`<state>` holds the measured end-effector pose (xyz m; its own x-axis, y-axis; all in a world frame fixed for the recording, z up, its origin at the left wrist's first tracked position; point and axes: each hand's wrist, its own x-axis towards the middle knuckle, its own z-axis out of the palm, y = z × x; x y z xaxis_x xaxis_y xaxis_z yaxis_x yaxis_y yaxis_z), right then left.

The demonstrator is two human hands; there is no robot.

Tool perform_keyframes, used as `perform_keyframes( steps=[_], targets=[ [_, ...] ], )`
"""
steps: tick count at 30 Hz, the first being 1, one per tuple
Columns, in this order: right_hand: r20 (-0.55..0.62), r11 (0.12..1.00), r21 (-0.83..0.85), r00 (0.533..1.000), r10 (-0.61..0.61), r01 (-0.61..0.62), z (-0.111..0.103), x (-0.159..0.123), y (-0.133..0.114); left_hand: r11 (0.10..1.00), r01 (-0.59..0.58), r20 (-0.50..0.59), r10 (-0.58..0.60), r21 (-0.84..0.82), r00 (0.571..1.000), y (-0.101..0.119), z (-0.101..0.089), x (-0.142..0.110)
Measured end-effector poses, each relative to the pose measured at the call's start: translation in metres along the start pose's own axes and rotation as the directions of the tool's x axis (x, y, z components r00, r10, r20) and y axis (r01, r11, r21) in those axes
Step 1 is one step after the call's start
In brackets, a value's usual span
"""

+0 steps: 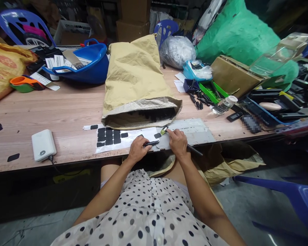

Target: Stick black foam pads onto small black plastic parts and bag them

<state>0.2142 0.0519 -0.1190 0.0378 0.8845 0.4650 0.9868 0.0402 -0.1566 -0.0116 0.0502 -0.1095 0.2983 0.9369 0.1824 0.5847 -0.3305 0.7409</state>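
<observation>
My left hand (137, 149) is at the table's front edge, fingers closed on a small slim black piece (152, 143). That piece lies low over the grey plate (197, 131). My right hand (178, 142) is wrapped round the black handle of what looks like a small hammer (195, 150). Its short metal and yellow-green head points up and left, just beyond the black piece and apart from it. A white sheet (129, 145) with rows of black rounded stickers lies left of my left hand. One loose black sticker (157, 135) is between the two hands.
A large open paper sack (133, 75) with dark contents lies behind my hands. At left are a white power bank (43, 145) and a blue basin (88, 65). At right stand a green tray (213, 91), a clear bottle (223, 105) and a blue-rimmed tray (263, 114) of black parts.
</observation>
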Motion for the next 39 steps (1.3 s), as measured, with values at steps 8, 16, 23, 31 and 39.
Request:
perform_keyframes(
  steps=[8, 16, 23, 31, 39],
  targets=[
    [-0.065, 0.998, -0.012, 0.997, 0.053, -0.054, 0.011, -0.006, -0.008, 1.000, -0.014, 0.009, 0.014, 0.013, 1.000, -0.001, -0.002, -0.004],
    [-0.081, 0.998, -0.014, 0.994, 0.067, -0.069, 0.012, -0.005, -0.009, 0.996, -0.060, 0.022, 0.058, 0.059, 0.998, 0.000, -0.005, -0.005],
    [-0.057, 0.996, 0.028, 0.995, 0.087, -0.086, 0.011, -0.004, -0.011, 0.951, -0.308, 0.149, 0.301, 0.029, 0.942, 0.005, -0.007, -0.050],
    [-0.056, 0.995, 0.035, 0.994, 0.094, -0.092, 0.012, -0.004, -0.012, 0.967, 0.061, 0.389, -0.157, 0.249, 0.908, -0.022, 0.015, -0.084],
    [-0.077, 0.996, 0.026, 0.993, 0.091, -0.089, 0.011, -0.004, -0.014, 0.997, 0.075, 0.525, -0.081, 0.033, 0.847, 0.015, -0.001, -0.058]
  ],
)
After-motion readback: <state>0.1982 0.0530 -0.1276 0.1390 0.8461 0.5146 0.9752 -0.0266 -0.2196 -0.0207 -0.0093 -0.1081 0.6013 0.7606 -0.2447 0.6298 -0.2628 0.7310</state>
